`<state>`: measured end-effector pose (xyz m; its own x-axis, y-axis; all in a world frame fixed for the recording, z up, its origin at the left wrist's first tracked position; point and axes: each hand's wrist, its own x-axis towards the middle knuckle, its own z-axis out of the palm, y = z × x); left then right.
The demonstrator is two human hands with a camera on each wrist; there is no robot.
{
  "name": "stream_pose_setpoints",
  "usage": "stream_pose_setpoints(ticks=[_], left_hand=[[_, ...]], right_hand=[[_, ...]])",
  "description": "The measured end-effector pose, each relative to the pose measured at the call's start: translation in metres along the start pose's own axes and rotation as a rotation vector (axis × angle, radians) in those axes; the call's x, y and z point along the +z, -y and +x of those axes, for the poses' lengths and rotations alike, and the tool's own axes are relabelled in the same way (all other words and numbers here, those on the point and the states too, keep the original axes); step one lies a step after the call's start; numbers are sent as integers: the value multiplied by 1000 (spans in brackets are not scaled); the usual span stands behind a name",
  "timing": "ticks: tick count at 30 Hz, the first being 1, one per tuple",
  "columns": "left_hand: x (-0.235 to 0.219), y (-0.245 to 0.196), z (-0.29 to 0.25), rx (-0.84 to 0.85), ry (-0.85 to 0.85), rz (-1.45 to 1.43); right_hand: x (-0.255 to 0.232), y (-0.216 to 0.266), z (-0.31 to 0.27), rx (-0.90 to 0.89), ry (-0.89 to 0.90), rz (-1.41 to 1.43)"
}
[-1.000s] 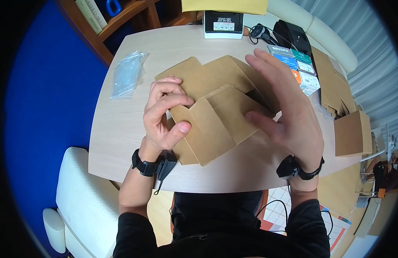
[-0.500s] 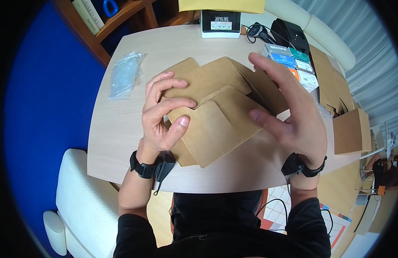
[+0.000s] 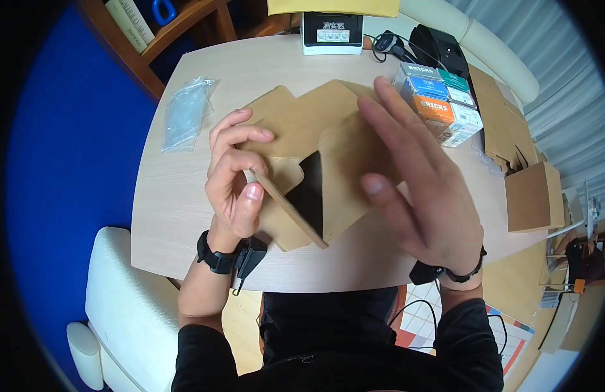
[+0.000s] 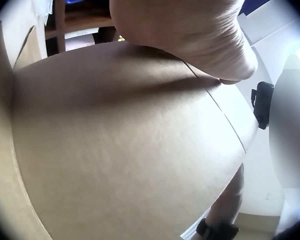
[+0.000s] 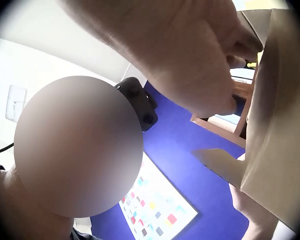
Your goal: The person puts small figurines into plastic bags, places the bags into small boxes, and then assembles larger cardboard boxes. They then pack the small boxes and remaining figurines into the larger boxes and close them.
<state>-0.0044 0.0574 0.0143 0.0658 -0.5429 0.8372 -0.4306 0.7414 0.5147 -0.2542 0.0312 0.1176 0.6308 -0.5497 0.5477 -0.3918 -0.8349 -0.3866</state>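
Note:
In the head view a brown cardboard box is held tilted over the table, a dark gap showing inside. My left hand pinches a raised flap between thumb and curled index finger, the other fingers bent along the box's left side. My right hand, fingers and thumb spread, lies at the box's right side; contact there cannot be told. A broad cardboard panel fills the left wrist view below the left hand. The right wrist view shows the right hand beside the cardboard.
A clear plastic bag lies at the table's left. Small printed boxes sit at the back right, beside flattened cardboard and a brown box. A white-and-black device and a handheld scanner stand behind.
The near flap has swung up and left with my left fingers, exposing the dark gap. My right hand has shifted a little left, and the box has turned.

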Motion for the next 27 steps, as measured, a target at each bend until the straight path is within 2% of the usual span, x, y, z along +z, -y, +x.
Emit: stream_pose_setpoints(ticks=[3,6,8,10,13,14,17,19,21,25,27], left_hand=[[1,0,0,18,5,-1],[1,-1,0,24,3,-9],[2,-3,0,19,-7,-10],[0,-3,3,22,-8,9],[-3,-4,4,28,-5,12],[-3,-5,5,32,-3,9],[0,-10,9,24,71,58],[-1,-13,13,28,176,133],[1,-16,15,37,256,206],[4,-18,15,-12,232,168],[2,-20,17,24,256,228]], right_hand=[[10,-6,-1,102,90,-130],[3,-9,5,223,191,84],[-6,-3,9,363,78,329],[-9,-10,9,390,16,588],[-19,-34,0,268,39,863],[-23,-34,-2,238,70,864],[-35,-50,5,180,440,796],[-40,-51,11,189,698,624],[-37,-48,8,98,645,553],[-40,-41,6,39,600,450],[-42,-36,-1,28,462,312]])
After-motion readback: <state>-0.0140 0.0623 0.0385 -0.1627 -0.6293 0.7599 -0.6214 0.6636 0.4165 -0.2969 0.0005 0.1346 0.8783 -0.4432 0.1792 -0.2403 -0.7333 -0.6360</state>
